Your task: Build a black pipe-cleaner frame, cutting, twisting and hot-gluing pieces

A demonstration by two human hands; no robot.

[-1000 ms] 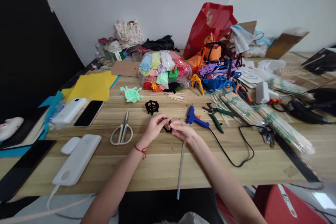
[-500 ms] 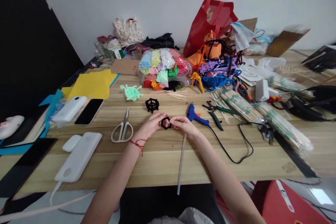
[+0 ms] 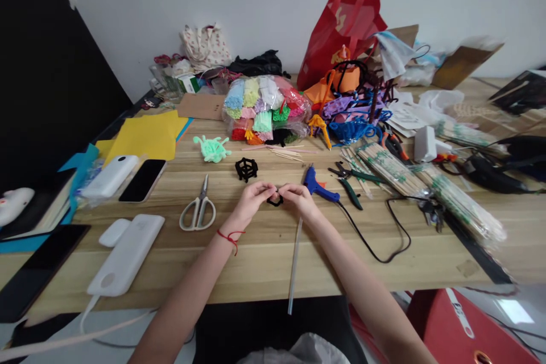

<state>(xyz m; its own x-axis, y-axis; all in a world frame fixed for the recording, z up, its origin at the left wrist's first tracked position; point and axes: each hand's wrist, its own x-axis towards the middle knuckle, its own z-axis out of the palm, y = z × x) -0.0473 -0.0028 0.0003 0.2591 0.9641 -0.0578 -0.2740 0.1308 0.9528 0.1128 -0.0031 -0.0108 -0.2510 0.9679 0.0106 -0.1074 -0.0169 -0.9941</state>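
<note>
Between my two hands is a small black ring with angled sides (image 3: pixel 276 201), apparently made of pipe cleaner. My left hand (image 3: pixel 254 200) pinches it from the left, and my right hand (image 3: pixel 300 199) pinches it from the right; the fingers hide its upper part. Just beyond them on the table stands a black openwork cage-like piece (image 3: pixel 246 169). A blue glue gun (image 3: pixel 319 185) lies right of my right hand. Below that hand a clear glue stick (image 3: pixel 294 267) points toward the table's front edge. White-handled scissors (image 3: pixel 198 209) lie left of my left hand.
A mint-green fuzzy piece (image 3: pixel 212 149) lies farther back. Bagged pipe cleaners (image 3: pixel 267 111) stand behind it. Green-handled pliers (image 3: pixel 350 187), bundled sticks (image 3: pixel 392 168) and the glue gun's black cord (image 3: pixel 394 259) occupy the right. Phones and a white power bank (image 3: pixel 127 256) lie left.
The black ring has tilted, and its open middle shows less. My left hand has shifted slightly right, bringing its fingertips closer to my right hand's over the ring's top.
</note>
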